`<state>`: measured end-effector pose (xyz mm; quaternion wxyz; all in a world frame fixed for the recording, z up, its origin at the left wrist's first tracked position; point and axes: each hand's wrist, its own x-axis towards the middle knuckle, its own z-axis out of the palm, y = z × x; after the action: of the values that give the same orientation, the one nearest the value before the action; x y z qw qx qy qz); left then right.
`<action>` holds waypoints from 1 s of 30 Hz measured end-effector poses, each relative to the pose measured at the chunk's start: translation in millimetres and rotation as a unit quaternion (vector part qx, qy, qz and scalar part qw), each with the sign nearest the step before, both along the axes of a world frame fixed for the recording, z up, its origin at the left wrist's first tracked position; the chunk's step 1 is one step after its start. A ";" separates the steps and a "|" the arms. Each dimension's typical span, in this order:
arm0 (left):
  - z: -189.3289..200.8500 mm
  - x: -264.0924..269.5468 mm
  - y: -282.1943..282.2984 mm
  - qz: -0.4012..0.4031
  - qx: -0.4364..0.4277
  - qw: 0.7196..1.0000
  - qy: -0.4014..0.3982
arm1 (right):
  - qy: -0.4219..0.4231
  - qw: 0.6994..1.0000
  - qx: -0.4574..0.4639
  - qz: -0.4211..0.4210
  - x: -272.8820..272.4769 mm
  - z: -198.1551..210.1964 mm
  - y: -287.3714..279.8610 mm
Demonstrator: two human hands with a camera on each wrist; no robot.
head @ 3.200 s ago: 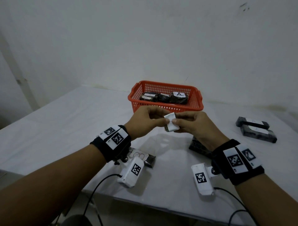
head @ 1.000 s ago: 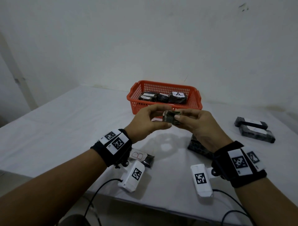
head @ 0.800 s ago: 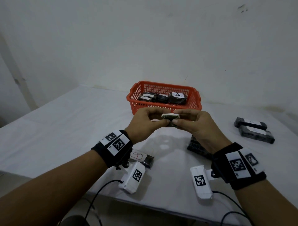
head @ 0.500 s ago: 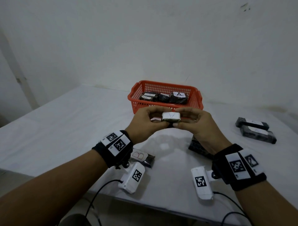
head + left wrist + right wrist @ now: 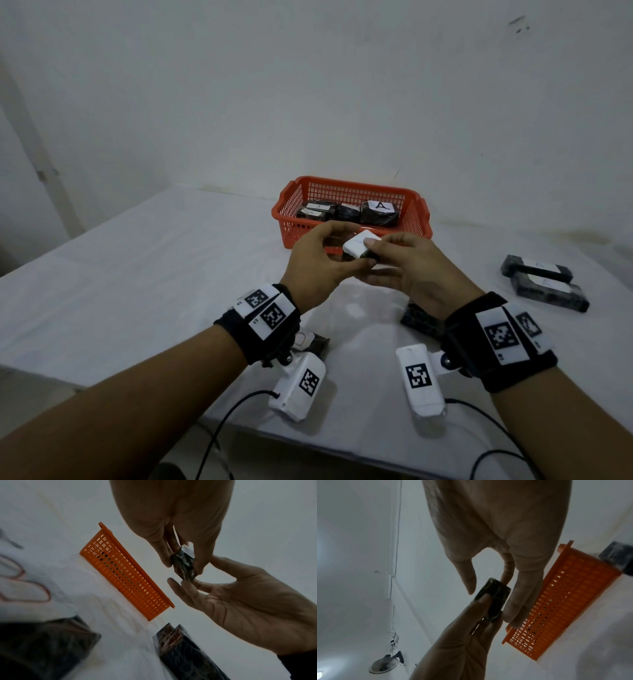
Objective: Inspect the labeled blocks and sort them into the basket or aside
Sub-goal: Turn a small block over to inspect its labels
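Observation:
Both hands hold one small dark wrapped block point(image 5: 361, 245) in the air just in front of the orange basket point(image 5: 342, 182). Its white label faces up, tilted toward me; the letter is too faint to read. My left hand point(image 5: 344, 255) pinches the block's left end between thumb and fingers point(image 5: 163, 555). My right hand point(image 5: 378, 253) holds the right end, thumb on the label and fingers point(image 5: 520, 597) along the side. In the wrist views the block point(image 5: 184, 566) point(image 5: 493, 601) shows its dark underside.
The basket holds several dark blocks, one labelled A point(image 5: 380, 210). Two long dark blocks point(image 5: 544, 284) lie at the right on the white table point(image 5: 137, 274). Another block point(image 5: 423, 320) lies under my right wrist, and one with a red-lettered label point(image 5: 310, 342) under my left wrist.
The block has been turned between the hands: a second ago its dark side faced me, now the white label is on top. The hands stay in front of the basket.

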<state>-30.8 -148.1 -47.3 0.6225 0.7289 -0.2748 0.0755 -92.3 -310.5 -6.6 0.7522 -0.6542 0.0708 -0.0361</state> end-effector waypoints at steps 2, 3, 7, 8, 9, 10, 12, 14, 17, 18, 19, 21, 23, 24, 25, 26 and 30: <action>0.5 1.7 -0.9 -0.010 0.006 1.000 0.006 | -0.002 1.000 -0.006 -0.017 5.5 2.2 -2.4; 1.2 3.1 -0.1 -0.024 0.003 1.000 0.015 | 0.005 1.000 -0.012 -0.013 7.5 4.7 -4.2; 7.9 12.0 8.1 -0.047 0.009 0.998 0.032 | 0.041 0.997 -0.049 0.041 17.0 16.3 -11.1; 10.6 14.8 10.0 -0.041 0.010 0.999 0.025 | 0.039 0.997 -0.055 0.045 20.6 19.2 -10.4; 13.1 18.3 11.6 -0.027 0.012 0.999 0.017 | 0.034 0.997 -0.054 0.048 25.2 21.7 -8.8; 16.2 21.8 13.0 -0.008 0.012 1.000 0.011 | 0.027 0.997 -0.047 0.051 30.3 24.3 -6.8; 21.8 31.1 14.0 0.034 0.011 0.999 0.006 | 0.011 0.997 -0.034 0.064 42.0 29.5 -1.3; 26.5 41.8 13.5 0.072 0.011 0.997 0.007 | -0.001 0.996 -0.058 0.070 54.6 34.4 3.3; 31.9 56.2 12.4 0.105 0.026 0.994 0.017 | -0.004 0.990 -0.114 0.079 72.7 40.8 10.0; 33.0 59.0 11.8 0.109 0.032 0.993 0.018 | 0.000 0.988 -0.129 0.080 77.5 42.4 11.8; 34.1 62.8 12.5 0.112 0.036 0.993 0.017 | 0.005 0.985 -0.148 0.084 82.7 44.9 14.1; 35.9 67.3 13.7 0.114 0.043 0.992 0.015 | 0.017 0.979 -0.185 0.090 92.1 48.5 16.2; 37.2 71.6 16.9 0.105 0.051 0.993 0.022 | 0.024 0.973 -0.212 0.090 101.7 50.9 17.1; 38.0 73.3 18.5 0.102 0.058 0.993 0.025 | 0.026 0.970 -0.225 0.092 106.7 51.2 17.2; 38.4 75.6 20.4 0.101 0.066 0.992 0.027 | 0.028 0.965 -0.240 0.098 110.7 51.5 17.3; 38.5 78.8 22.3 0.100 0.072 0.992 0.027 | 0.030 0.961 -0.255 0.105 114.9 51.1 17.3; 35.3 94.2 27.2 0.063 0.096 0.992 0.048 | 0.012 0.935 -0.343 0.089 132.0 45.2 17.1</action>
<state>63.5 -120.8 -12.0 0.5561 0.8039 -0.2044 0.0525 39.7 -293.4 38.7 0.4815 -0.8763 0.0043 0.0167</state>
